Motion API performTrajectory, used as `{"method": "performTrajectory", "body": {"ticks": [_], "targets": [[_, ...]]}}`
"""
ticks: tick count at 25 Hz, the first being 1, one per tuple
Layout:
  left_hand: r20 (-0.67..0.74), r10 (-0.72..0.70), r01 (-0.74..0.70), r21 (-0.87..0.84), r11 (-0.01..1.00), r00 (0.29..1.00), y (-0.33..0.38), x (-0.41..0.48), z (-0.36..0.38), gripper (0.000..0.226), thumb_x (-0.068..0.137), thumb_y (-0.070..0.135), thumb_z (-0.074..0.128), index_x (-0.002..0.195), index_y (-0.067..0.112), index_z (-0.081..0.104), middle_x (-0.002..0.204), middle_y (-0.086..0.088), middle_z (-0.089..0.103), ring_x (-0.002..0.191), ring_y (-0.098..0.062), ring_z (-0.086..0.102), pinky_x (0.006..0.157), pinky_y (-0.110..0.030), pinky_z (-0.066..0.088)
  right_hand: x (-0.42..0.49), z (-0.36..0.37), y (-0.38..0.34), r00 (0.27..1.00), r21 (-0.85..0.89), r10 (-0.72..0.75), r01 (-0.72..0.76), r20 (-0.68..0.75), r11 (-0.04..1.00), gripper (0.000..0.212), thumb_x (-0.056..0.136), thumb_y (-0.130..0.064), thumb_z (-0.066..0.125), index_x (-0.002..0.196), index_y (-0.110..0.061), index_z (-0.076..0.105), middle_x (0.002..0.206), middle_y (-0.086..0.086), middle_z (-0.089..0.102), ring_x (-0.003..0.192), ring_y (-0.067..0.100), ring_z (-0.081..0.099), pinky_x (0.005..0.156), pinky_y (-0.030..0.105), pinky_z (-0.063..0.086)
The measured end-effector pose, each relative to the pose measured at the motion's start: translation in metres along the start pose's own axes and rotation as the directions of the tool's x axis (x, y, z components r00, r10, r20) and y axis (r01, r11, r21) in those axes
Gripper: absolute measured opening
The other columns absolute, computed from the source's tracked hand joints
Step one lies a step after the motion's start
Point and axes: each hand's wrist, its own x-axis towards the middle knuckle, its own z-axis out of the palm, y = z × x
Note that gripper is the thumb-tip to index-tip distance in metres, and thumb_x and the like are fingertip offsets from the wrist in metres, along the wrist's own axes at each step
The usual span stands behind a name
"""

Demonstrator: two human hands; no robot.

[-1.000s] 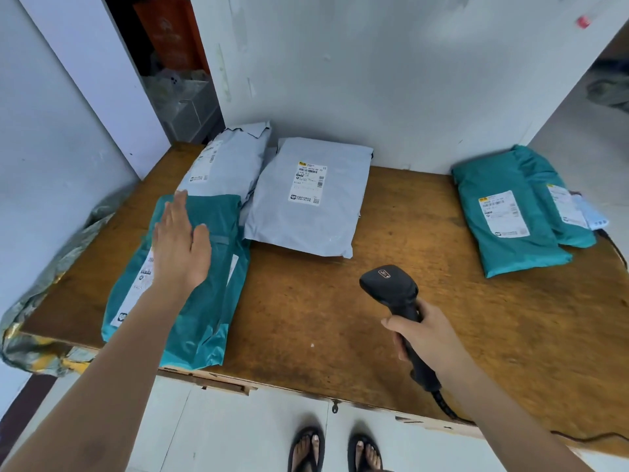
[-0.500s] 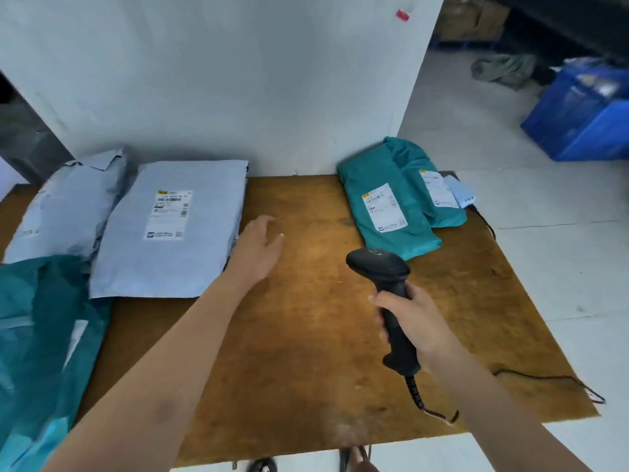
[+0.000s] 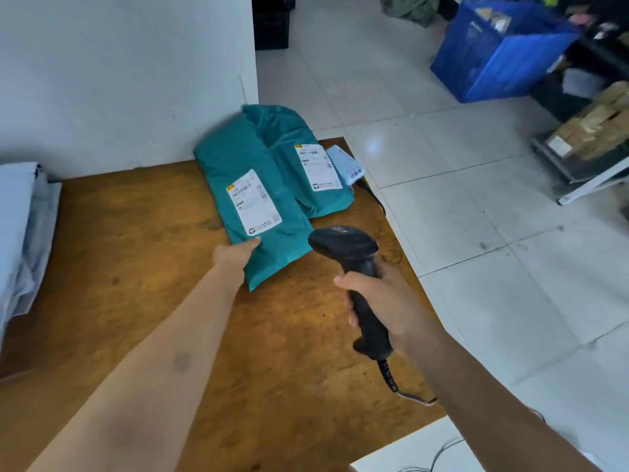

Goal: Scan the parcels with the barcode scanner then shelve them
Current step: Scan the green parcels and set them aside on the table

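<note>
L hand (image 3: 235,255) pinches near corner of front teal parcel (image 3: 253,202), prob. to pull its label toward the scanner (image 3: 354,267), which R hand (image 3: 388,308) grips tight just beside the parcel.

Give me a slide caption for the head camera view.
Left hand grips a teal parcel on the wooden table; right hand holds the scanner.

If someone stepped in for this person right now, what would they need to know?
Left hand: gripping the near corner of the front teal parcel, which lies on the wooden table.
Right hand: holding the barcode scanner beside that parcel.
Second teal parcel lies behind it; grey parcels sit at the table's left edge.
Done: nothing visibly shelved.
Left: scan each label, then shelve.
</note>
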Motion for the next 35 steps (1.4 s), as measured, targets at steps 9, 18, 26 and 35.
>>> {"method": "performTrajectory", "body": {"ticks": [9,18,26,35], "targets": [[0.143,0.197,-0.164,-0.211,0.964,0.970,-0.009,-0.037,-0.023,0.034,0.079,0.007,0.072,0.109,0.011,0.057,0.104,-0.007,0.067,0.081,-0.022,0.065,0.076,-0.036,0.053,-0.001,0.009,0.007,0.998,0.039,0.051,-0.052,0.038,0.998,0.010,0.087,-0.012,0.064,0.085,-0.008,0.055,0.057,0.007,0.053,0.042,0.016,0.046,0.045,0.025,0.042],[0.001,0.119,-0.117,-0.189,0.975,0.993,-0.168,-0.089,-0.209,0.041,0.075,0.010,0.076,0.113,0.011,0.058,0.114,-0.011,0.067,0.095,-0.028,0.066,0.085,-0.040,0.053,-0.061,0.138,0.055,0.970,-0.012,0.096,-0.095,0.222,0.995,0.016,0.086,-0.010,0.063,0.074,-0.007,0.052,0.051,0.008,0.052,0.038,0.019,0.044,0.043,0.024,0.039],[0.120,-0.139,0.131,0.066,0.989,0.983,-0.211,-0.115,-0.337,0.051,0.085,0.039,0.064,0.125,0.014,0.043,0.131,-0.011,0.055,0.109,-0.030,0.058,0.095,-0.049,0.049,-0.133,0.294,0.102,0.954,-0.013,0.125,-0.126,0.273,0.992,0.011,0.084,-0.010,0.062,0.079,-0.008,0.053,0.052,0.009,0.051,0.036,0.019,0.042,0.042,0.024,0.035],[0.260,-0.119,0.032,0.315,0.949,0.958,-0.231,-0.113,-0.335,0.027,0.095,0.029,0.051,0.116,0.013,0.054,0.082,-0.003,0.064,0.074,-0.025,0.067,0.082,-0.045,0.057,-0.148,0.296,0.117,0.979,-0.077,0.136,-0.125,0.151,0.989,0.009,0.083,-0.009,0.062,0.087,-0.006,0.055,0.054,0.010,0.050,0.038,0.020,0.041,0.044,0.027,0.035]]}}
